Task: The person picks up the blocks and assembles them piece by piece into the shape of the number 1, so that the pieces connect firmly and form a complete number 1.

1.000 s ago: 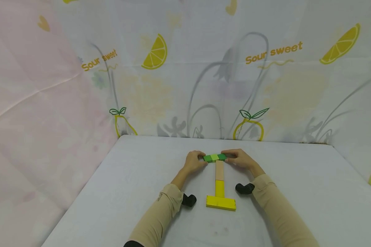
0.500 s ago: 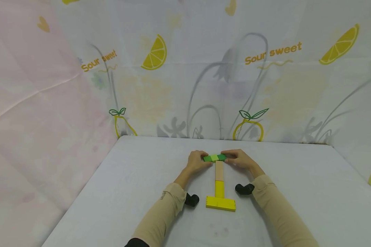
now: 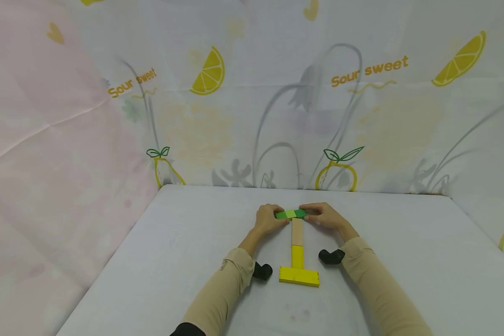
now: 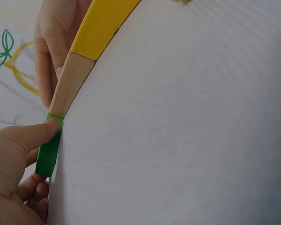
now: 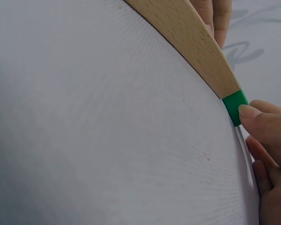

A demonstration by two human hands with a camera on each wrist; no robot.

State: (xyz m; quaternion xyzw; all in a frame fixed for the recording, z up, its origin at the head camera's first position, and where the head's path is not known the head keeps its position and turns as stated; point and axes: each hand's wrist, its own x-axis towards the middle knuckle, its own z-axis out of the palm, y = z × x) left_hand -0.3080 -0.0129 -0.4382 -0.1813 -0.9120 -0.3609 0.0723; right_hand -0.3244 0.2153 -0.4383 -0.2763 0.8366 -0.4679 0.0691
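A short row of green blocks [image 3: 290,214], light in the middle and darker at both ends, lies crosswise at the far end of a plain wooden block [image 3: 297,232]. My left hand [image 3: 269,219] pinches the row's left end; in the left wrist view its thumb presses the near face of the green block [image 4: 48,152]. At the other end my right hand [image 3: 325,217] pinches the dark green block [image 5: 235,107] between thumb and fingers. A yellow block [image 3: 297,256] continues the line toward me, meeting a wider yellow piece [image 3: 299,276] laid crosswise.
The blocks lie on a white-covered table [image 3: 185,261]. Behind it hangs a lemon-printed cloth [image 3: 252,116]. Black wrist devices [image 3: 332,256] stick out from both cuffs, one on each side of the block line.
My left hand has slid a little to the right, its thumb now farther along the front of the green row. The right hand and the other blocks stay about where they were.
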